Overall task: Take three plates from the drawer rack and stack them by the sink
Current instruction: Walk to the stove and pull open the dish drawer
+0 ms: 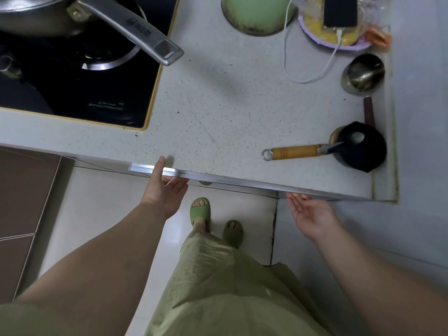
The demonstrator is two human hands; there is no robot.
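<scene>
A metal drawer handle strip (pixel 218 178) runs under the front edge of the speckled countertop (pixel 218 105). My left hand (pixel 164 190) is palm up, its fingers hooked under the strip's left part and its thumb over the top. Further right, my right hand (pixel 308 212) is palm up and open just below the strip, its fingertips at the edge. The drawer looks shut. No plates, rack or sink are in view.
A black hob (pixel 80 88) with a long-handled pan (pixel 135 27) is at left. On the counter are a green bowl (pixel 257 13), a phone on a cable (pixel 340 10), a steel cup (pixel 363 73) and a wooden-handled tool in a black holder (pixel 361 147). My feet wear green slippers (pixel 201 209).
</scene>
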